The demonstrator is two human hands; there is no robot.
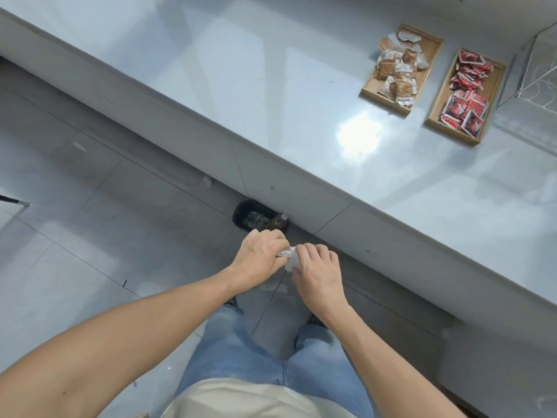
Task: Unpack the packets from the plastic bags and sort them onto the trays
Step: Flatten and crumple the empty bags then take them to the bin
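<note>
My left hand (258,257) and my right hand (316,271) meet in front of me, below the table edge and above the floor. Both are closed on a crumpled clear plastic bag (288,258) squeezed between them; I cannot tell whether anything is inside it. Far off on the grey table stand two wooden trays. The left tray (431,57) holds several brown and white packets (395,72). The right tray (438,111) holds several red packets (465,95).
A black bin (244,213) with rubbish sits on the floor under the table edge, just beyond my hands. The grey table (271,101) runs diagonally across the view. A wire basket (539,76) stands at the far right. My jeans and shoes are below.
</note>
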